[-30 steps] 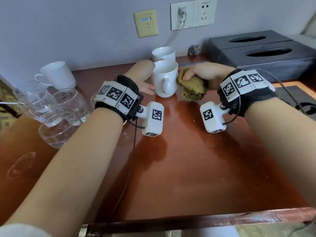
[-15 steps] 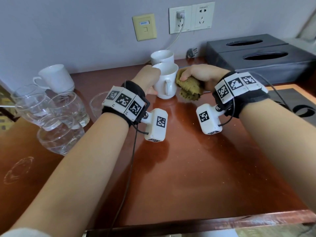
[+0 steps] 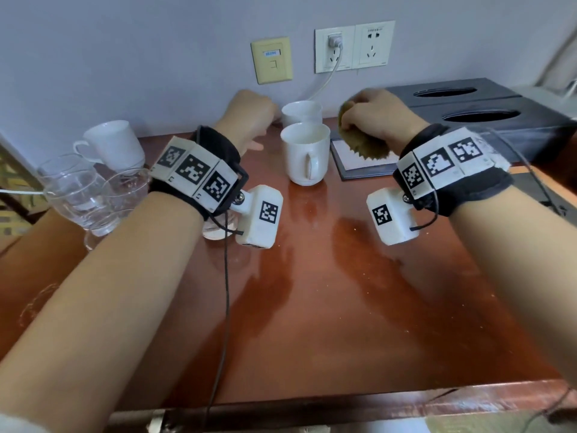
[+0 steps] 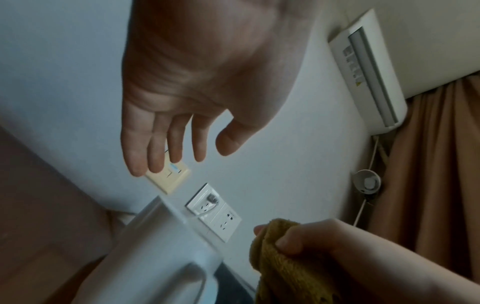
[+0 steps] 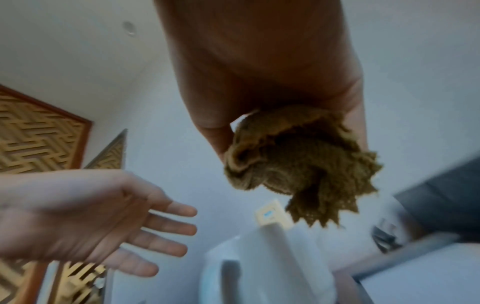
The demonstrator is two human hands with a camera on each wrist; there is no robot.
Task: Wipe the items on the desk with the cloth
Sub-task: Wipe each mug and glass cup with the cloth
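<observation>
- Left of the near mug (image 3: 306, 154), clear glasses (image 3: 84, 195) crowded the bench (image 3: 312, 307); the left hand (image 3: 249, 120) hovered with fingers (image 4: 155, 148) loose, holding nothing.
- Right of the mug, the right hand (image 3: 377, 117) clutched the cloth (image 3: 363, 145) in the air.
- A careless reach might topple the mug or glasses.

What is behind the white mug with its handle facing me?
Behind the near mug stands a second white mug, its lower part hidden. The desk between them is covered from view.

A hotel room — desk (image 3: 312, 307) with mugs (image 3: 304, 154), glasses (image 3: 81, 189), tissue boxes (image 3: 487, 120), wall air-conditioner (image 4: 369, 67).
</observation>
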